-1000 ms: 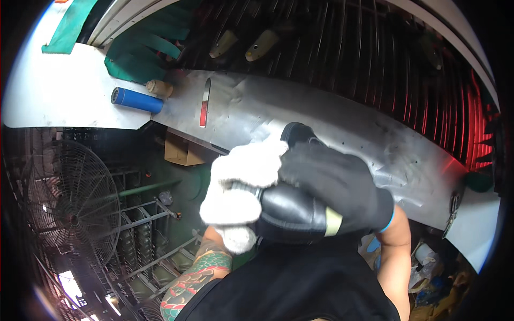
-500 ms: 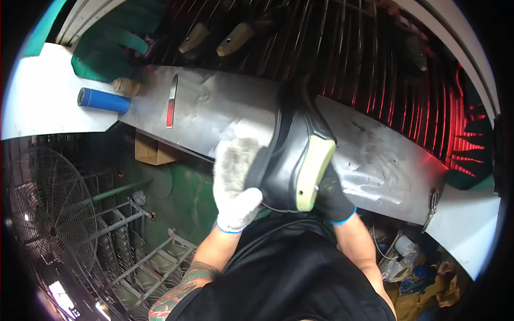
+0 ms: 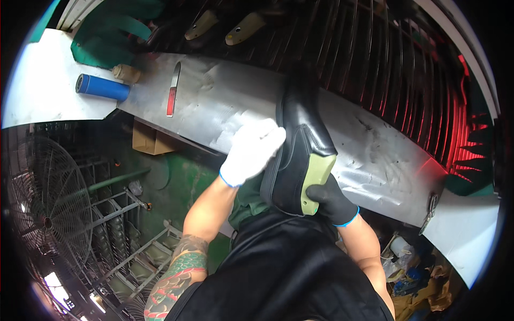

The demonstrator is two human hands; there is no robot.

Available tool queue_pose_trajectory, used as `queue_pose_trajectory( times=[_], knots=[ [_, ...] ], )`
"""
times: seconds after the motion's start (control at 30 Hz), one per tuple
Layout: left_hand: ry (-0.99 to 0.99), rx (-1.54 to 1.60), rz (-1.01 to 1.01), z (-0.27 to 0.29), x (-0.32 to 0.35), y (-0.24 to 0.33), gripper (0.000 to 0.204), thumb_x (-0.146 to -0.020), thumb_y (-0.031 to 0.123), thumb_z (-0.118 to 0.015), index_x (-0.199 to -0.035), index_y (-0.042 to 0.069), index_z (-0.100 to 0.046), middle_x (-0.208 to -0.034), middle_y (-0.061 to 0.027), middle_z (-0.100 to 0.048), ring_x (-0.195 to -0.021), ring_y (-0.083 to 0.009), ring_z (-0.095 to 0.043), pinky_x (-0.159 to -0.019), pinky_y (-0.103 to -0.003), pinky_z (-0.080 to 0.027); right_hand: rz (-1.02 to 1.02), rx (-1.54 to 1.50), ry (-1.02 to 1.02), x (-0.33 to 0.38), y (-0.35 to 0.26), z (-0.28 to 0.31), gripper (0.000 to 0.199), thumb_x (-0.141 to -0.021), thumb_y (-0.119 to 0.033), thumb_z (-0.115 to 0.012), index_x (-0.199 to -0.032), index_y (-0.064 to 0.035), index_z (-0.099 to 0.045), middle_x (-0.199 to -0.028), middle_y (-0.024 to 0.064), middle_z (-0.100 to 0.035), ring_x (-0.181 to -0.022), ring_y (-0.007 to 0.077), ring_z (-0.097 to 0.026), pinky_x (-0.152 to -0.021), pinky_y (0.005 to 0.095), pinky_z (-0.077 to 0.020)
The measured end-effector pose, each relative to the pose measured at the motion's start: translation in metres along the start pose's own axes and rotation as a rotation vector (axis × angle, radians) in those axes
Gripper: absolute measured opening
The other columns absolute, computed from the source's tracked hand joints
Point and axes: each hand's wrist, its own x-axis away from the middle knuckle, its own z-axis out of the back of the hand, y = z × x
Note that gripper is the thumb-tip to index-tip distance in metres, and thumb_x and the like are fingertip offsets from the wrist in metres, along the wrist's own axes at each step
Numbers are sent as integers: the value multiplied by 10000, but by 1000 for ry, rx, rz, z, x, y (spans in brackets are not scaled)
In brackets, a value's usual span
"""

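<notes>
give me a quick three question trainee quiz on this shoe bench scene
1. True or false: the black shoe lies alone on the metal bench, touched by no hand.
2. Which glove covers the left hand? A white, B black, C green.
3. What lies between the blue cylinder and the shoe on the bench?

Key:
1. False; both hands are on it, the right hand at its heel end.
2. A.
3. A knife with a red handle.

A shoe (image 3: 300, 155) sits between both hands over a metal bench (image 3: 214, 107); a cylinder (image 3: 101, 87) and knife (image 3: 172, 91) lie far left.
</notes>
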Motion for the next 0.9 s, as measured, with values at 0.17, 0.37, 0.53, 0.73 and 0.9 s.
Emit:
queue_pose_trajectory(
  times=[0.17, 0.37, 0.53, 0.73, 0.9],
  knots=[
    [162, -127, -19, -4, 18, -2, 263, -963, 205, -729, -1130, 2, -735, -1045, -123, -730, -995, -197, -699, -884, -366, -547, -16, -137, 43, 0, -10, -10, 850, -885, -393, -752, -1549, 8, -404, -1422, 174, -605, -1285, 279, -628, -1101, 418, -509],
    [17, 192, -478, 18, 84, -3, 551, -873, 71, -803, -1389, -35, -642, -1533, -220, -550, -1419, -336, -527, -1167, -431, -416, 56, -421, 57, -9, -13, -19, 813, -1030, -474, -625, -1630, -29, -304, -1496, 137, -565, -1328, 266, -595, -1152, 424, -466],
    [15, 375, -157, 24, 94, -7, 633, -764, -12, -885, -1352, -32, -651, -1404, -188, -637, -1251, -281, -651, -1066, -399, -520, 223, 167, 67, -16, -9, -18, 1069, -981, -511, -706, -1692, -72, -40, -1501, 138, -517, -1250, 208, -589, -1081, 355, -463],
    [8, 711, 12, 9, 73, -10, 790, -572, -54, -957, -1285, -44, -618, -1298, -142, -663, -1192, -249, -658, -985, -387, -580, 339, 436, 59, -18, -8, -3, 1152, -946, -515, -761, -1676, 5, -37, -1395, 160, -555, -1154, 203, -630, -1018, 328, -494],
    [50, 739, -143, -5, 76, -14, 957, -654, 38, -967, -1467, -30, -468, -1400, -175, -558, -1165, -249, -659, -865, -363, -612, 271, 352, 87, -19, -17, 1, 1099, -934, -298, -811, -1679, -3, -60, -1226, 127, -579, -1018, 185, -652, -961, 321, -521]
  ],
)
